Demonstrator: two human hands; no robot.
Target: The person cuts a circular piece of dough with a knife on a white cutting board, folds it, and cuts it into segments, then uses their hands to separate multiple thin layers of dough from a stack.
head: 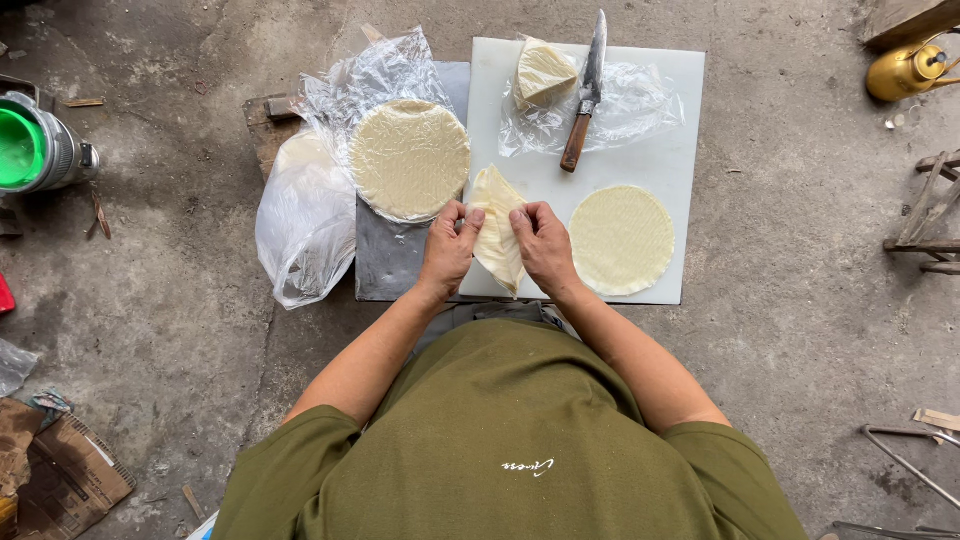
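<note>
- Both hands are pinching one thin, pale wrapper sheet [497, 228] between them, holding it just above the near edge of a white cutting board [665, 150].
- The left hand [447, 252] is gripping the sheet's left side, fingers curled shut on it; the right hand [544, 245] is gripping the right side the same way.
- The sheet is looking soft and pliable, and is hanging as a long pointed shape, as if being folded or peeled.
- Judging by the layout, the work is partway along: one sheet is in hand and others are waiting nearby.
- A single round wrapper [621, 239] is lying flat on the board just right of the right hand, cream-coloured with a fine mesh-like texture.
- A round stack of wrappers [409, 158] is sitting left of the board in an opened clear plastic bag [305, 220], which is crinkled and shiny.
- At the far end of the board, a wedge-shaped pile of cut wrappers [544, 72] is resting on more clear plastic.
- A knife [586, 92] with a wooden handle and a worn steel blade is lying beside that pile.
- The board is lying low on a rough grey concrete floor [800, 330], not on a desk.
- A metal container with a green inside [30, 145] is standing far left; a brass-coloured pot [905, 70] is sitting far right.
</note>
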